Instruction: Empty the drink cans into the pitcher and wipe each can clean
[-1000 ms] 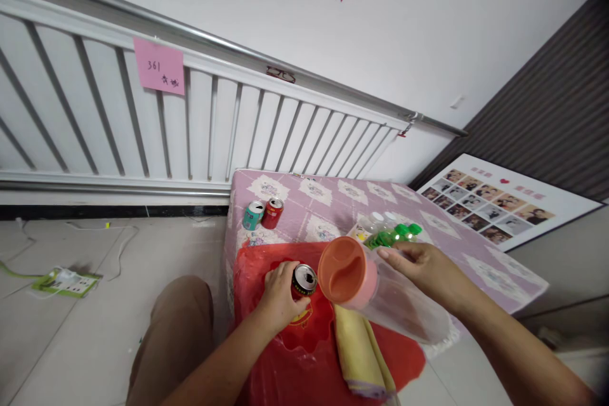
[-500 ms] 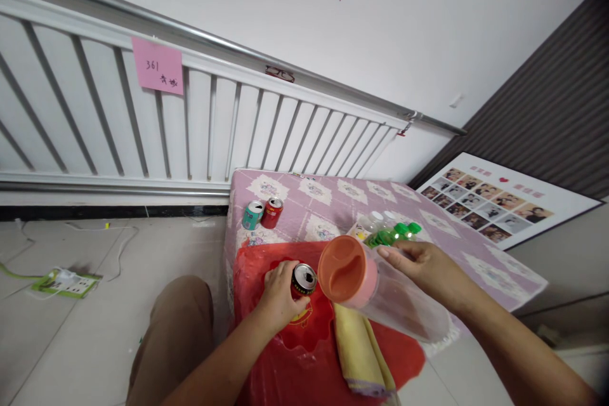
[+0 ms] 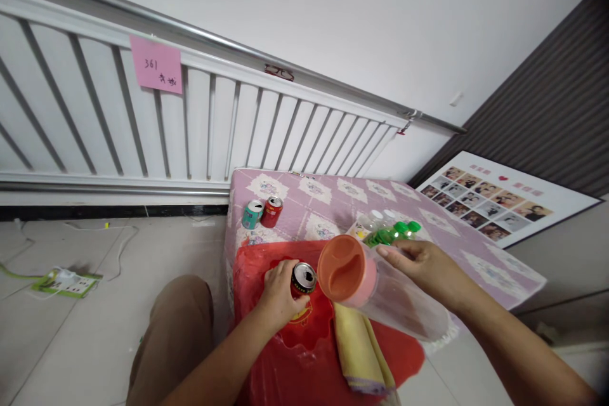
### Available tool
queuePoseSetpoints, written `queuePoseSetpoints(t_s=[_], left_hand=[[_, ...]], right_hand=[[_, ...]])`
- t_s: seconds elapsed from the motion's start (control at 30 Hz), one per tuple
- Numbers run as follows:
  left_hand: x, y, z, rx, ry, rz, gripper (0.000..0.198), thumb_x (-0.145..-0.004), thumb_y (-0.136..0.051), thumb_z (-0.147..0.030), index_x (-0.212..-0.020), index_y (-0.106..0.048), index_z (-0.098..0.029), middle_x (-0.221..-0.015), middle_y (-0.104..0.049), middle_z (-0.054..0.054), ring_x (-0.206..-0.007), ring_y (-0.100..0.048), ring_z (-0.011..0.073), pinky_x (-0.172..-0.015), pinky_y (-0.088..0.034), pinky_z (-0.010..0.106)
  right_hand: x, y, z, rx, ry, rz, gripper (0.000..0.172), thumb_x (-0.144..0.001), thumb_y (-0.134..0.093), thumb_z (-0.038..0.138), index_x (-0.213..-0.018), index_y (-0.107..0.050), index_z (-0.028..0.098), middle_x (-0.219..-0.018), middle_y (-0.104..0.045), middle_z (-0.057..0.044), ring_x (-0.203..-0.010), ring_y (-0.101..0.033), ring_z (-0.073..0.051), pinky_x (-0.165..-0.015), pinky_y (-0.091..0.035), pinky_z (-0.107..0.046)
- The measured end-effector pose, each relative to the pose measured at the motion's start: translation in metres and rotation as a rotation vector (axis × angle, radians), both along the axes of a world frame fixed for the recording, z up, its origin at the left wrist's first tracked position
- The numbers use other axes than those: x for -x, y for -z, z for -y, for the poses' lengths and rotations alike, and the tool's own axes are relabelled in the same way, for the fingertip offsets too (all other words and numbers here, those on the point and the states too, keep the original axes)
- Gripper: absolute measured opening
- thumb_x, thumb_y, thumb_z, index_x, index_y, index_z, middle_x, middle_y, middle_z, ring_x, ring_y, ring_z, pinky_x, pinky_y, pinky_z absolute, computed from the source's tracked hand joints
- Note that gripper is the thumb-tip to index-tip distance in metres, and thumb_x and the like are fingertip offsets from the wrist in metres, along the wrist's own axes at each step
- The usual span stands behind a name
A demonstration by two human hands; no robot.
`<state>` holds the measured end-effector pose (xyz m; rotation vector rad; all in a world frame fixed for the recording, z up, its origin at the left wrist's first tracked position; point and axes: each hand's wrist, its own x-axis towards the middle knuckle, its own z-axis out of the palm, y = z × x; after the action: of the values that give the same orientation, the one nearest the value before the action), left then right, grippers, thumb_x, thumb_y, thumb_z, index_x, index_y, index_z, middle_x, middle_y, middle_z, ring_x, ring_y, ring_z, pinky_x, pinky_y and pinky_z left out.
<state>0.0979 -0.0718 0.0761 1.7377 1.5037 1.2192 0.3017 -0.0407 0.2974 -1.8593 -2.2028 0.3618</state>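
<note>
My left hand (image 3: 280, 295) is closed round a dark drink can (image 3: 303, 278), whose top shows an opened tab hole. Under it is a red scallop-edged tray (image 3: 304, 333) with a yellow print. My right hand (image 3: 425, 269) grips a clear plastic pitcher (image 3: 404, 307) by its side, tilted so that its orange lid (image 3: 341, 268) faces the can. Lid and can are close together; whether they touch I cannot tell. No liquid shows between them. A folded yellow cloth (image 3: 361, 352) lies below the pitcher on the red plastic sheet (image 3: 304, 380).
A teal can (image 3: 252, 214) and a red can (image 3: 272, 212) stand on the purple patterned tablecloth (image 3: 328, 193). Several green-capped bottles (image 3: 392, 233) are behind the pitcher. A white radiator (image 3: 200, 120) runs along the wall. On the floor lies a power strip (image 3: 66, 283) with cables.
</note>
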Motion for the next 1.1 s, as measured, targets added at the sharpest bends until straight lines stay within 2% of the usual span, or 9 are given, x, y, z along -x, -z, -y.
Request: queuePoseSetpoints(t_s=[0.23,0.43,0.8,1.1], left_hand=[[-0.0001,-0.0016,-0.0001,0.006,-0.008,-0.003,0.065,-0.06,-0.075,-0.017,-0.12,-0.05,-0.025,-0.12,-0.06,0.007,-0.113,-0.056,0.0302,-0.099,-0.041,0.049],[0.0003,-0.0014,0.0003,0.0,0.002,-0.002,0.064,-0.062,-0.074,-0.018,-0.121,-0.049,-0.023,-0.122,-0.059,0.008,-0.114,-0.055,0.0298,-0.099,-0.041,0.049],[0.0003,0.0006,-0.0005,0.012,0.003,-0.004,0.066,-0.061,-0.074,-0.017,-0.121,-0.048,-0.025,-0.121,-0.059,0.007,-0.114,-0.055,0.03,-0.1,-0.04,0.049],[0.0009,-0.0006,-0.0004,0.018,0.013,-0.006,0.066,-0.061,-0.075,-0.017,-0.122,-0.047,-0.021,-0.123,-0.059,0.01,-0.115,-0.054,0.0306,-0.1,-0.04,0.049]], right_hand=[[-0.002,0.0022,-0.0009,-0.008,-0.015,-0.019,0.05,-0.079,-0.048,0.064,-0.056,-0.053,0.021,-0.052,-0.041,0.003,-0.052,-0.038,-0.012,-0.049,-0.029,-0.027],[-0.0004,0.001,-0.0009,0.008,-0.002,-0.015,0.05,-0.078,-0.047,0.065,-0.054,-0.048,0.022,-0.054,-0.037,0.003,-0.053,-0.037,-0.013,-0.05,-0.029,-0.028],[0.0014,0.0007,-0.0019,0.011,-0.012,0.021,0.051,-0.078,-0.045,0.066,-0.055,-0.048,0.021,-0.055,-0.039,0.003,-0.054,-0.038,-0.013,-0.051,-0.028,-0.027],[-0.0022,0.0043,-0.0055,0.006,-0.036,0.007,0.052,-0.079,-0.046,0.066,-0.055,-0.048,0.021,-0.056,-0.037,0.003,-0.054,-0.036,-0.012,-0.05,-0.026,-0.027]])
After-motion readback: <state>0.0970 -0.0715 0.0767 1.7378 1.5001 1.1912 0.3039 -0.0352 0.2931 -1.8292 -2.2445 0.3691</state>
